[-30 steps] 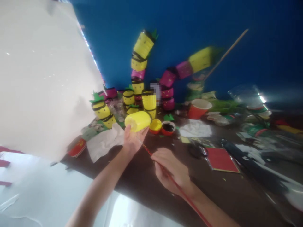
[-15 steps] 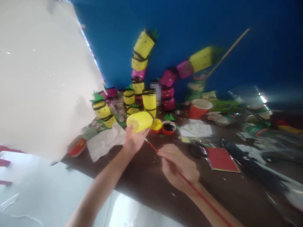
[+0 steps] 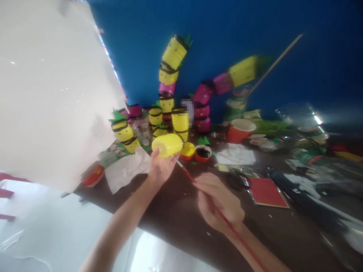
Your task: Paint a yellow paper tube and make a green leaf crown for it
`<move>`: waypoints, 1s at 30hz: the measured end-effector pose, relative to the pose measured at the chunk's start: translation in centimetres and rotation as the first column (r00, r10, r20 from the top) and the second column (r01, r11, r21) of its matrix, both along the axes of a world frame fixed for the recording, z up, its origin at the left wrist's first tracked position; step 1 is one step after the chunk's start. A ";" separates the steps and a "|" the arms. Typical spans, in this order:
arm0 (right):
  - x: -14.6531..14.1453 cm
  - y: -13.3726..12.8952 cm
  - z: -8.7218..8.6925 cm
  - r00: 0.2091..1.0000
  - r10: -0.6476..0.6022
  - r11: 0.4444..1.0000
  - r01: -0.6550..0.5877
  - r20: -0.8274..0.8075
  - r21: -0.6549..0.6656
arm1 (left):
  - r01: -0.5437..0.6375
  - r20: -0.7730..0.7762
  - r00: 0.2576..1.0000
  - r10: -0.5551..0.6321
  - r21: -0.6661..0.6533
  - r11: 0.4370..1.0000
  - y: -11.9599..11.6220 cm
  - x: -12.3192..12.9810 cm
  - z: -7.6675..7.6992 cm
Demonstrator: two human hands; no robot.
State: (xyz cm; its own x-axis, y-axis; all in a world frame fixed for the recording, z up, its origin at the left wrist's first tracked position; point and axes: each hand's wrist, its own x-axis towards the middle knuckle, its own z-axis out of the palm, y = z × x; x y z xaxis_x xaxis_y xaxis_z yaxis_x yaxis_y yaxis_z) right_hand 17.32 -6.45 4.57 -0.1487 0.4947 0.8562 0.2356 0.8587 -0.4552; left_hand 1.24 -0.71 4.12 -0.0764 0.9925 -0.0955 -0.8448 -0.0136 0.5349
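Observation:
My left hand (image 3: 162,166) is closed around a yellow-painted plastic bottle piece (image 3: 169,145), which lies on its side in the fingers above the table. A long red paintbrush (image 3: 229,226) is pinched in my right hand (image 3: 219,200), its tip just below the bottle piece and near the left fingers. Right behind the bottle piece stand a small cup of yellow paint (image 3: 187,150) and a small cup of black paint (image 3: 203,152). Yellow painted cups with black bands (image 3: 180,121) stand behind these.
A brown table (image 3: 176,211) bears crumpled white paper (image 3: 129,170), a red paper cup (image 3: 241,130), a red card pack (image 3: 268,192), a black tool (image 3: 300,196) and clear plastic bottles. Curved stacks of yellow and magenta cups (image 3: 202,94) lean at the blue wall (image 3: 227,34).
My right hand and the paintbrush have shifted slightly right and down, the tip drawing a little away from the left hand. The left hand keeps its hold on the bottle piece.

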 end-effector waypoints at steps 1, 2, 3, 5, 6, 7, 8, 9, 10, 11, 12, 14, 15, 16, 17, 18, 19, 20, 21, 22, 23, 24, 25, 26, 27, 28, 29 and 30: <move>-0.1 0.0 -0.2 1.000 -0.002 1.000 0.002 0.007 0.019 | -0.007 0.009 1.000 0.007 -0.007 1.000 0.0 0.0 0.0; -0.2 -0.1 -0.4 1.000 -0.003 0.999 0.003 0.018 0.034 | -0.012 0.018 1.000 0.012 -0.008 1.000 0.0 0.0 0.0; -0.4 -0.1 -0.6 0.999 0.000 0.999 -0.001 0.034 0.043 | -0.013 0.025 1.000 0.013 -0.007 1.000 -0.1 0.0 -0.1; -0.6 -0.2 -1.2 0.997 0.023 0.999 -0.026 0.071 0.045 | -0.005 0.027 1.000 0.005 -0.003 1.000 -0.1 0.0 -0.3; -0.7 -0.3 -1.4 0.995 0.040 0.998 -0.044 0.087 0.042 | -0.003 0.026 1.000 0.003 0.001 1.000 -0.1 0.1 -0.3; -0.8 -0.3 -1.6 0.993 0.057 0.997 -0.062 0.103 0.041 | -0.003 0.025 1.000 0.003 0.005 1.000 -0.1 0.1 -0.4; -0.8 -0.3 -1.7 0.991 0.071 0.996 -0.077 0.114 0.045 | -0.007 0.025 1.000 0.007 0.009 1.000 -0.1 0.0 -0.4; -0.8 -0.4 -1.7 0.989 0.082 0.995 -0.089 0.121 0.054 | -0.012 0.026 1.000 0.012 0.012 1.000 -0.1 0.0 -0.4; -0.8 -0.4 -1.8 0.989 0.087 0.993 -0.096 0.120 0.066 | -0.019 0.029 0.999 0.019 0.011 1.000 -0.1 0.0 -0.4; -0.8 -0.4 -1.7 0.989 0.087 0.992 -0.097 0.118 0.077 | -0.025 0.033 0.999 0.025 0.005 1.000 0.0 0.0 -0.4; -0.7 -0.4 -1.7 0.990 0.077 0.993 -0.087 0.117 0.084 | -0.029 0.036 0.999 0.029 -0.003 1.000 0.0 0.0 -0.3; -0.7 -0.3 -1.7 0.992 0.046 0.995 -0.056 0.114 0.087 | -0.026 0.036 0.999 0.027 -0.015 1.000 0.0 0.0 -0.3; -0.7 -0.3 -1.7 0.992 0.035 0.996 -0.045 0.120 0.083 | -0.024 0.032 0.999 0.024 -0.015 1.000 0.0 0.1 -0.3; -0.8 -0.3 -1.7 0.991 0.031 0.996 -0.041 0.128 0.076 | -0.022 0.028 0.999 0.022 -0.013 1.000 0.0 0.1 -0.4; -0.8 -0.3 -1.7 0.990 0.035 0.997 -0.045 0.135 0.070 | -0.020 0.025 0.999 0.020 -0.009 1.000 0.0 0.1 -0.5; -0.8 -0.3 -1.8 0.989 0.046 0.996 -0.055 0.140 0.063 | -0.020 0.024 1.000 0.021 -0.008 1.000 0.0 0.1 -0.6; -0.8 -0.4 -1.9 0.988 0.059 0.996 -0.067 0.144 0.058 | -0.024 0.025 0.999 0.024 -0.010 1.000 0.1 0.0 -0.6; -0.9 -0.4 -1.9 0.987 0.066 0.996 -0.075 0.145 0.056 | -0.030 0.028 0.999 0.031 -0.014 0.999 0.1 0.0 -0.7; -0.9 -0.5 -1.9 0.988 0.068 0.995 -0.077 0.140 0.058 | -0.035 0.028 0.999 0.035 -0.024 0.999 0.1 0.0 -0.7; -0.9 -0.5 -1.9 0.989 0.065 0.995 -0.074 0.134 0.063 | -0.039 0.026 0.999 0.040 -0.032 0.999 0.1 0.0 -0.7; -0.9 -0.5 -1.9 0.990 0.058 0.995 -0.068 0.132 0.069 | -0.042 0.021 0.999 0.042 -0.035 0.999 0.1 0.0 -0.7; -1.0 -0.5 -1.9 0.991 0.047 0.995 -0.057 0.125 0.077 | -0.041 0.015 0.999 0.042 -0.034 0.999 0.1 0.0 -0.6; -1.0 -0.5 -1.8 0.992 0.035 0.995 -0.045 0.121 0.083 | -0.037 0.013 0.999 0.038 -0.030 0.999 0.1 0.0 -0.6; -1.1 -0.5 -1.8 0.993 0.023 0.996 -0.033 0.119 0.083 | -0.031 0.015 0.999 0.031 -0.026 0.999 0.1 0.0 -0.6; -1.1 -0.5 -1.8 0.993 0.012 0.997 -0.022 0.119 0.078 | -0.024 0.023 0.999 0.025 -0.023 0.999 0.1 0.0 -0.6; -1.2 -0.5 -1.9 0.992 0.010 0.997 -0.018 0.124 0.069 | -0.021 0.032 0.999 0.022 -0.025 0.999 0.1 0.0 -0.6; -1.2 -0.5 -1.9 0.992 0.012 0.998 -0.020 0.128 0.058 | -0.019 0.039 0.999 0.020 -0.030 0.999 0.1 0.0 -0.7; -1.3 -0.5 -1.9 0.991 0.020 0.999 -0.026 0.130 0.046 | -0.021 0.044 0.999 0.022 -0.035 0.999 0.1 0.0 -0.7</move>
